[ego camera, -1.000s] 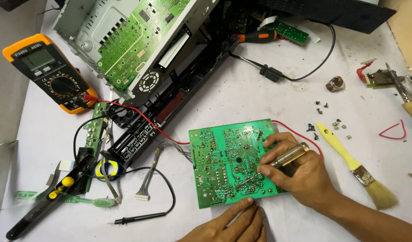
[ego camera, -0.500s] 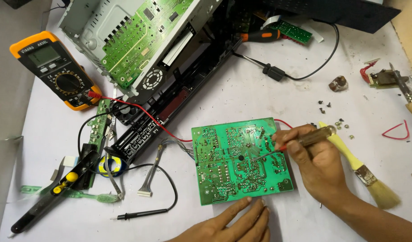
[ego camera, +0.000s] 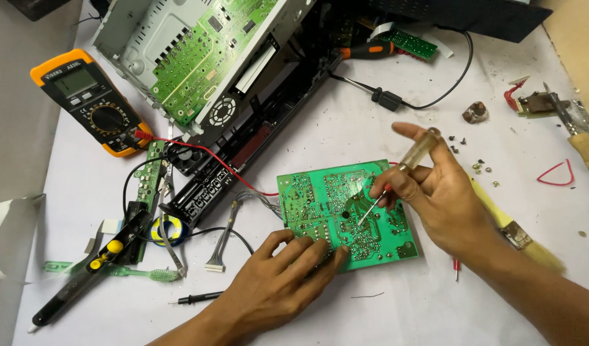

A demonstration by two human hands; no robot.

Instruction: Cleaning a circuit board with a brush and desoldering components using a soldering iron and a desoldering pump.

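White worktop [ego camera: 346, 109] is cluttered, with an opened metal chassis [ego camera: 179, 45] up top. I've got the green circuit board [ego camera: 320, 192] lying flat, solder side up, mid-worktop. My left hand [ego camera: 278, 282] rests on its near edge, fingers spread flat, gripping nothing. My right hand [ego camera: 435, 192] has its fingers closed around a clear-handled screwdriver [ego camera: 397, 170], tip down on the board. I'd say the board's light, stiff and fragile, so hold it by the edges. Yellow multimeter [ego camera: 92, 102] sits far left.

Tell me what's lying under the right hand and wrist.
Under the right hand lies a yellow-handled paintbrush; the wrist covers its middle. A small red-tipped piece pokes out below.
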